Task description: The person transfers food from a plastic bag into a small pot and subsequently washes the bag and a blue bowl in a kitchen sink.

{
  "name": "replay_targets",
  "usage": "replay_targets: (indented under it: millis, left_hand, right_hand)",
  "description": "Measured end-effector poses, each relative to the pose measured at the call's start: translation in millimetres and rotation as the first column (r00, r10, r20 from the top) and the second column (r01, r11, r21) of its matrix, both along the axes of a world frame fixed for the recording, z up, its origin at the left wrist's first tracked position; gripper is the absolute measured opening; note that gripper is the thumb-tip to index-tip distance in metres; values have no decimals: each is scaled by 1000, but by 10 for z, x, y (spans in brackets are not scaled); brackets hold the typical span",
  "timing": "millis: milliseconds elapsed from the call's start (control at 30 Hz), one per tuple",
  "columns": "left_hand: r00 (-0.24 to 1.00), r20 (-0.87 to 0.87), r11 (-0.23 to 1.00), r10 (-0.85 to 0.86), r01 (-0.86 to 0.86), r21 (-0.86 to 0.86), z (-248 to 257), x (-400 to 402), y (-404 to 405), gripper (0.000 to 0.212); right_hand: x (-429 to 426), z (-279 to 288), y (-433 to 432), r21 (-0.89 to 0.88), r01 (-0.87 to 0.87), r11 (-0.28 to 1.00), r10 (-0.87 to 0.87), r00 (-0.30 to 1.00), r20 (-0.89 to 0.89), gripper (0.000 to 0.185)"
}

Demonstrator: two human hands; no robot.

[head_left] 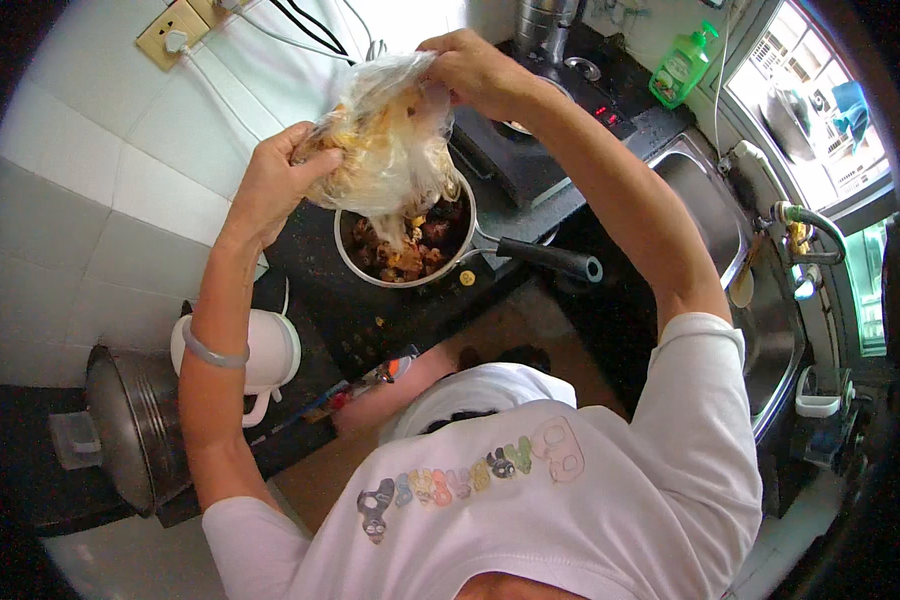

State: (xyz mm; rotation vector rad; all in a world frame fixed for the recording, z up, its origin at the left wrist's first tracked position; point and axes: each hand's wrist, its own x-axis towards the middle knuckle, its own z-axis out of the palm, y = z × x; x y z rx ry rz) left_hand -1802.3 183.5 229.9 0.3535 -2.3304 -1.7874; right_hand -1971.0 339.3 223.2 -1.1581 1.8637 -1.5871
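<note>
A clear plastic bag (390, 142) with yellowish bits of food clinging inside hangs tilted over a saucepan (339, 247). My left hand (281, 176) grips the bag's lower left side, thumb across the front. At its upper right corner, my right hand (480, 71) pinches the plastic. The bag's lower end droops into the pan's opening. Inside the pan lie dark brown chunks of food (412, 255) with some yellow pieces; the bag hides the far part. The pan's black handle (547, 257) points right, towards the counter edge.
A small yellow piece (466, 278) lies on the black counter (307, 285) beside the pan. A white electric kettle (274, 349) and a large dark pot (131, 427) stand left. Behind right are a cooktop (510, 161), green pump bottle (679, 69) and steel sink (701, 202).
</note>
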Motion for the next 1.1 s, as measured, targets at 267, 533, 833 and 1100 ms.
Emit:
replay_targets:
  millis: [267,533,833,1100]
  left_hand:
    - [992,-58,942,112,-124,-312,-6,-1,49,14]
    - [995,-42,992,88,-91,-82,-57,18,38,13]
    - [976,-69,978,207,-208,-14,-258,2,12,16]
    - [976,-118,932,182,-133,338,-45,-11,59,22]
  right_hand:
    - [175,151,-139,114,-108,988,113,993,-40,24]
    - [48,-164,-260,-17,-194,981,195,971,138,22]
    - [219,-153,-166,-32,-248,968,249,945,214,27]
    - [203,-7,-182,-11,-213,977,210,956,205,26]
